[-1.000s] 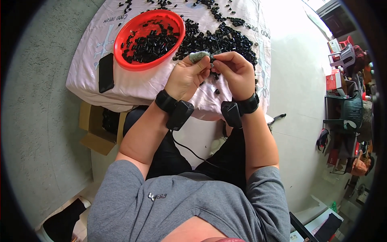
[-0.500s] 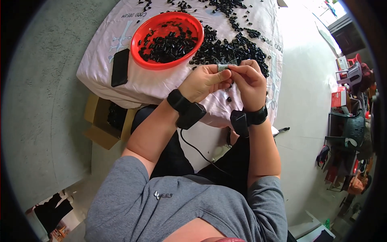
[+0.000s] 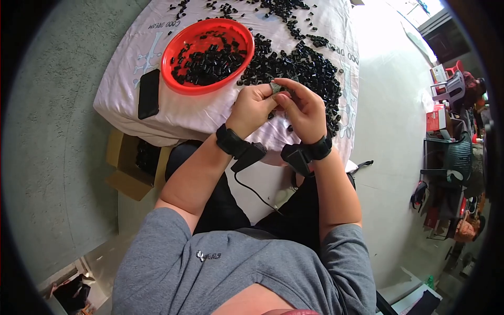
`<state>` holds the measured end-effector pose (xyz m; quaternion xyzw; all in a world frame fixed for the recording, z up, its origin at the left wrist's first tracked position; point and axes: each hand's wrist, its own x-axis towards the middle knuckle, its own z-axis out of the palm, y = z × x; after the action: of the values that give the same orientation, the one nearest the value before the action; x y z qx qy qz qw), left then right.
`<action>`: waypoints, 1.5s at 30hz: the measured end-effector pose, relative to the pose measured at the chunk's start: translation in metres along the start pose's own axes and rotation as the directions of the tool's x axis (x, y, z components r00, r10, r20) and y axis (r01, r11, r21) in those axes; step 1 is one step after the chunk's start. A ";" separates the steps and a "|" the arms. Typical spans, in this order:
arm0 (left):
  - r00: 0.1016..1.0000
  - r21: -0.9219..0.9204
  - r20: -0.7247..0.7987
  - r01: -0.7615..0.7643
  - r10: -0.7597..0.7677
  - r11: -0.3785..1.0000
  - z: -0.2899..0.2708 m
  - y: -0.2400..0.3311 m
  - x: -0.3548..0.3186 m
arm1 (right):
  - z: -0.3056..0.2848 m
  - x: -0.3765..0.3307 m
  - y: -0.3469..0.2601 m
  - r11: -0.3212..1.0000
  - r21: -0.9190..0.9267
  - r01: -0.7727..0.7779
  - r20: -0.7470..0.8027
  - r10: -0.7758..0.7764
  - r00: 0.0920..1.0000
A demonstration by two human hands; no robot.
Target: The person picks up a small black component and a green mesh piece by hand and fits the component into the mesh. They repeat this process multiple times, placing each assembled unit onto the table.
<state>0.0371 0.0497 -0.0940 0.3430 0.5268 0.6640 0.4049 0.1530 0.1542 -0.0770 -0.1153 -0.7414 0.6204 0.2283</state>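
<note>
Both my hands meet above the near edge of the cloth-covered table, fingertips together. My left hand point(image 3: 249, 110) is closed, its thumb and forefinger pinched. A grey-green band point(image 3: 275, 88) shows at the left forefinger's tip; whether it is worn or held I cannot tell. Against it press the curled thumb and forefinger of my right hand point(image 3: 305, 116). Whatever small thing lies between the fingertips is hidden. Just beyond my hands spreads a heap of small black pieces point(image 3: 310, 68). More black pieces fill part of a red basin point(image 3: 167, 71) at the left.
A black phone point(image 3: 148, 94) lies on the pale tablecloth point(image 3: 118, 97), left of the basin. Below the table's left corner stands an open cardboard box point(image 3: 123, 178) with dark contents. A cable point(image 3: 257, 195) hangs from my left wrist device. Chairs point(image 3: 452, 86) and clutter line the far right.
My right hand has rolled over, its forefinger now reaching across the top of the pinch. In the picture, both hands and the table have shifted slightly left.
</note>
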 end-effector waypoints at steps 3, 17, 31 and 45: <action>0.998 -0.030 -0.069 0.006 -0.008 1.000 -0.002 0.009 0.006 | -0.011 0.006 -0.003 0.978 0.207 -0.040 0.018 0.037 0.999; 0.883 0.949 -0.295 0.224 0.367 0.224 -0.095 0.017 0.014 | -0.050 0.006 0.017 0.761 -0.641 0.099 0.046 -0.091 0.995; 0.864 0.919 -0.232 0.045 0.447 0.391 -0.058 0.027 0.006 | -0.027 0.002 0.021 0.621 -0.777 0.101 0.112 -0.022 0.993; 0.983 0.582 -0.181 0.106 0.001 0.807 -0.047 0.003 0.005 | -0.051 0.002 0.019 0.621 -0.782 0.047 -0.075 -0.168 0.983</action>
<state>-0.0068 0.0344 -0.1004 0.3778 0.7489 0.4837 0.2497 0.1730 0.2031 -0.0891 -0.2011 -0.9237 0.2156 0.2445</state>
